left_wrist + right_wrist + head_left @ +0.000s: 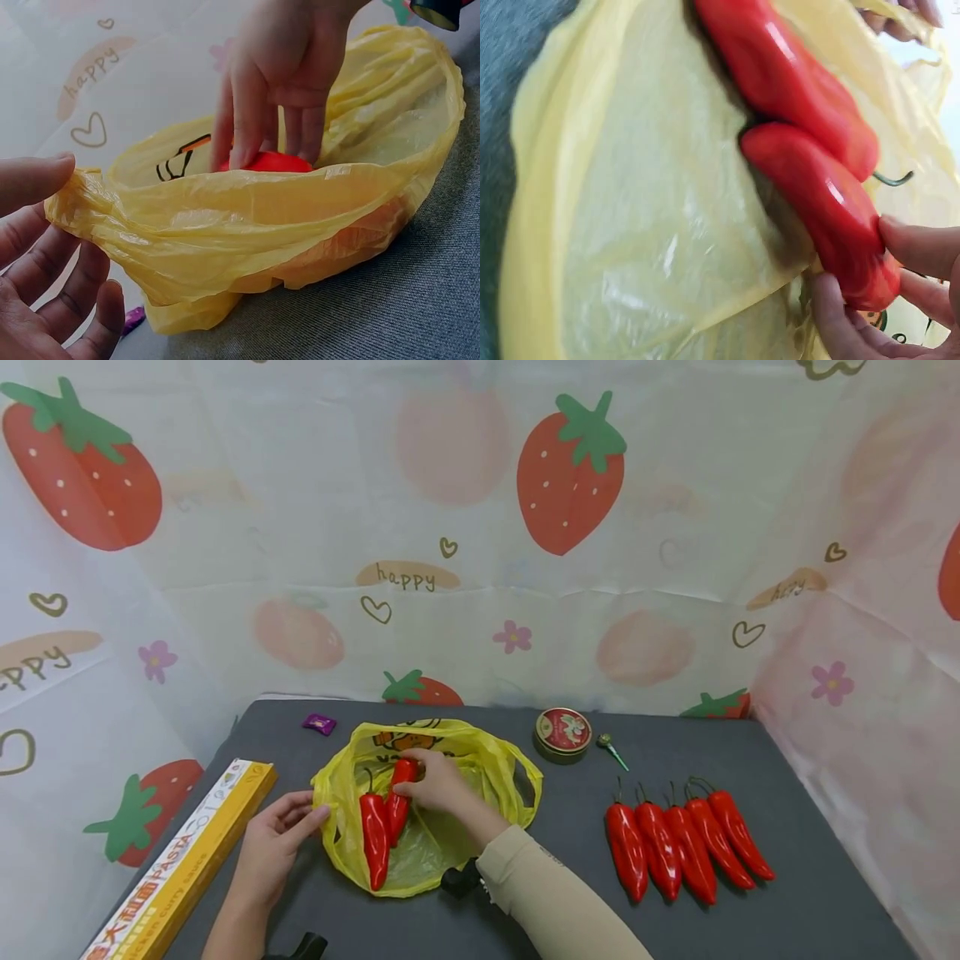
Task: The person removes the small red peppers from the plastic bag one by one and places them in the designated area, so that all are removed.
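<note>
A yellow plastic bag (450, 860) lies spread with its mouth wide on the dark table. Inside it rest two red chili peppers side by side. My right hand (438, 785) reaches into the bag and grips the upper end of the right-hand pepper (825, 217) between thumb and fingers. The other pepper (375, 843) lies against it, its green stem pointing away. My left hand (273, 843) pinches the bag's left edge; in the left wrist view the thumb and forefinger hold the gathered plastic (75, 202).
Several red chili peppers (693, 852) lie in a row at the right. A round red tin (562, 733) and a small green-handled item (613, 752) stand behind the bag's right side. A purple wrapped sweet (319, 724) lies back left, a long yellow pasta box (187, 860) along the left edge.
</note>
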